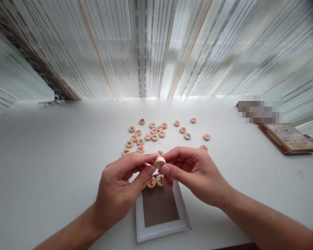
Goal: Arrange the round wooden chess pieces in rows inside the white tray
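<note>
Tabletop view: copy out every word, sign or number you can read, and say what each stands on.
"兵", probably, in red: a small round piece.
Red and black characters on the other round pieces: too small or blurred to read surely.
Pale marks on the brown-edged item: illegible.
Held piece: no text showing.

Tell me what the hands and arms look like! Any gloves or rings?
Both the left hand and right hand are bare: no gloves, and no rings that I can see. The left forearm and right forearm show no sleeve, watch or bracelet.
</note>
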`<state>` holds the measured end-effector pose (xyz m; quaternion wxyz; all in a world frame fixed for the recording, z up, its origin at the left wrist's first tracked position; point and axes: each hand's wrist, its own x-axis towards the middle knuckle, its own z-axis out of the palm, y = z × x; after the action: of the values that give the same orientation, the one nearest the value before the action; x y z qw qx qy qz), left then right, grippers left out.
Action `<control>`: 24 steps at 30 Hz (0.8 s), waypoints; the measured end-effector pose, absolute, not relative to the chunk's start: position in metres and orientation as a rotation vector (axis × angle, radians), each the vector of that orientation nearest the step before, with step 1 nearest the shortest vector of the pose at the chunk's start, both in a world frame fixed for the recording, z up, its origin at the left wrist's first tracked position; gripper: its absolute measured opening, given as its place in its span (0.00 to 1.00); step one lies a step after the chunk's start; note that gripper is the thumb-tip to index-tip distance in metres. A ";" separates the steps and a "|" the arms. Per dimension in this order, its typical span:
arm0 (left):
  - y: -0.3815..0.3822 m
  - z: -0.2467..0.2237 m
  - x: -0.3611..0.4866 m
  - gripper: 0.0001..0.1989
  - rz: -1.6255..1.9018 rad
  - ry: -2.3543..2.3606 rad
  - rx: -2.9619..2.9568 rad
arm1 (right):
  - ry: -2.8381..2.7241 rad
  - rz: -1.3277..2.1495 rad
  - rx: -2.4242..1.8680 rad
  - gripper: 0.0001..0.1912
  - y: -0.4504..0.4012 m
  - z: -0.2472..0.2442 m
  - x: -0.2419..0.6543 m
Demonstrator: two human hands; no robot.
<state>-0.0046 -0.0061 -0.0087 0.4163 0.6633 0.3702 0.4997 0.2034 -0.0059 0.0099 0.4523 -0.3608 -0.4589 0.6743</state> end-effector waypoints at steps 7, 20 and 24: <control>-0.005 -0.009 -0.004 0.16 1.221 0.927 1.579 | -1.031 1.835 -0.943 0.23 -0.003 0.010 0.203; -0.004 -0.007 -0.003 0.13 1.182 0.957 1.520 | -0.983 1.934 -0.977 0.22 -0.004 0.010 0.203; -0.006 -0.008 -0.003 0.12 1.178 0.932 1.528 | -1.006 1.903 -1.002 0.23 -0.004 0.011 0.203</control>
<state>-0.0034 -0.0058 -0.0076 0.4790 0.6261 0.3818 0.4824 0.2025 -0.0039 0.0107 0.3743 -0.3914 -0.3930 0.7431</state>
